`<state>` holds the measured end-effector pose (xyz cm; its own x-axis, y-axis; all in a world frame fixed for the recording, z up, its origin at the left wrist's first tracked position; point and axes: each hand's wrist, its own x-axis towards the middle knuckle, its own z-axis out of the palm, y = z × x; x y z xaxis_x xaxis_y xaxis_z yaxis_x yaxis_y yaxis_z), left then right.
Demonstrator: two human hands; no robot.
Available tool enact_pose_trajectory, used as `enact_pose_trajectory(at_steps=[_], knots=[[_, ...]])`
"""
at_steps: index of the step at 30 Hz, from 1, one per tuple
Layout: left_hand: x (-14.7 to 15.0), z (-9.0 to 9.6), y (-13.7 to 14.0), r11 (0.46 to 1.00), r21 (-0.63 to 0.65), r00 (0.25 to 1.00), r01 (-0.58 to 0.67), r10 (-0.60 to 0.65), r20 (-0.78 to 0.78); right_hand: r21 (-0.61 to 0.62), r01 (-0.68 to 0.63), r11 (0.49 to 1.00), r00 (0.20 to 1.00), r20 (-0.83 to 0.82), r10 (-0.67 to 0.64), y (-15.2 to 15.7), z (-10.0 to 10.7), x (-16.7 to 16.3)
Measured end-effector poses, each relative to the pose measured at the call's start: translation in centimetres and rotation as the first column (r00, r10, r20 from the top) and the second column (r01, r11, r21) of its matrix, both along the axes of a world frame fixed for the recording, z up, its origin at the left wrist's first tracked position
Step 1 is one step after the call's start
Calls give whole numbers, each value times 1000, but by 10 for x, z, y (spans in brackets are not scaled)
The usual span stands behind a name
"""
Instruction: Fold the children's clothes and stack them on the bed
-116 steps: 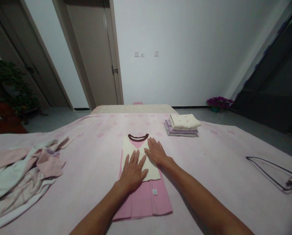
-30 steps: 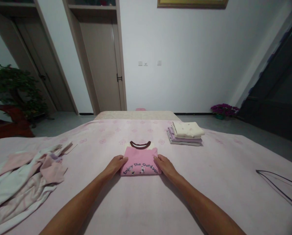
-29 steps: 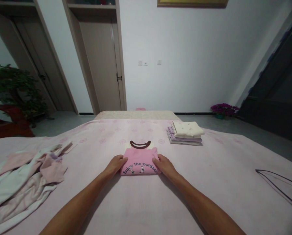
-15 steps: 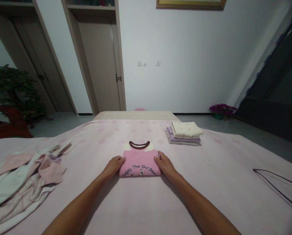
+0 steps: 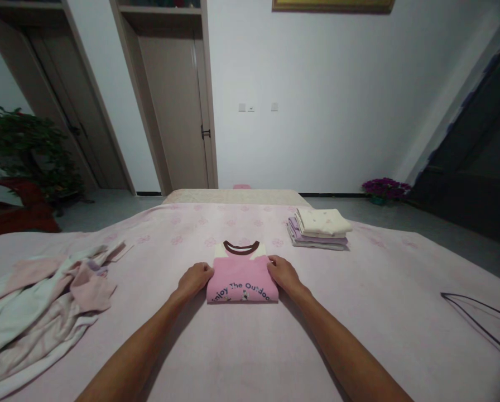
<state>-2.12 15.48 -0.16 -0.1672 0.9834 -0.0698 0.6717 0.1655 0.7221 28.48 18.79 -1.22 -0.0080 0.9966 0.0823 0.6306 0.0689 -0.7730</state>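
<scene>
A folded pink T-shirt (image 5: 244, 273) with a cream yoke, a brown neckband and the printed words "Enjoy The Outdoo…" lies flat on the pink bed cover, collar pointing away from me. At its left edge my left hand (image 5: 196, 278) is closed, thumb and curled fingers against the cloth. On the opposite edge, my right hand (image 5: 284, 274) pinches the side of the shirt near the upper corner. The undersides of the fingers are partly hidden on both hands.
A neat stack of folded clothes (image 5: 320, 228), cream over purple and grey, sits farther back to the right. Loose pink and white clothes (image 5: 53, 307) are heaped on the left. A thin black wire loop (image 5: 470, 310) lies far right on the bed cover (image 5: 241, 352).
The view has shifted slightly, so everything sits a little farther right. My right thumb has drawn back toward the shirt's edge; the folded shirt stays in place between my hands.
</scene>
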Motion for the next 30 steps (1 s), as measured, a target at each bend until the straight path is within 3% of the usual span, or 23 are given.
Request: enact_pose_trajectory(at_steps=[4, 8, 11, 14, 17, 20, 22, 25, 30], knots=[[3, 2, -7, 997, 79, 993, 1, 9, -122, 68, 49, 996, 983, 171, -60, -3, 0, 2], [4, 1, -13, 978, 170, 969, 122, -80, -234, 120, -49, 992, 917, 398, -3, -9, 1, 1], [-3, 2, -20, 952, 227, 955, 206, -145, -257, 180, -87, 980, 920, 392, 10, -14, 3, 10], [-17, 0, -36, 819, 355, 884, 450, -352, -309, 267, -206, 941, 926, 364, 99, -23, -1, 29], [-32, -4, -55, 671, 402, 779, 623, -489, -393, 319, -403, 858, 881, 390, 269, -36, -8, 50], [-40, -9, -65, 606, 378, 709, 700, -526, -470, 255, -538, 804, 813, 408, 415, -48, -11, 62], [-40, -13, -64, 601, 360, 692, 714, -524, -498, 179, -597, 782, 762, 430, 484, -54, -9, 62], [-33, -22, -53, 635, 370, 722, 678, -484, -494, 125, -629, 767, 717, 474, 511, -55, -7, 54], [-25, -30, -38, 639, 438, 768, 632, -438, -468, 271, -587, 763, 776, 458, 434, -44, -8, 41]])
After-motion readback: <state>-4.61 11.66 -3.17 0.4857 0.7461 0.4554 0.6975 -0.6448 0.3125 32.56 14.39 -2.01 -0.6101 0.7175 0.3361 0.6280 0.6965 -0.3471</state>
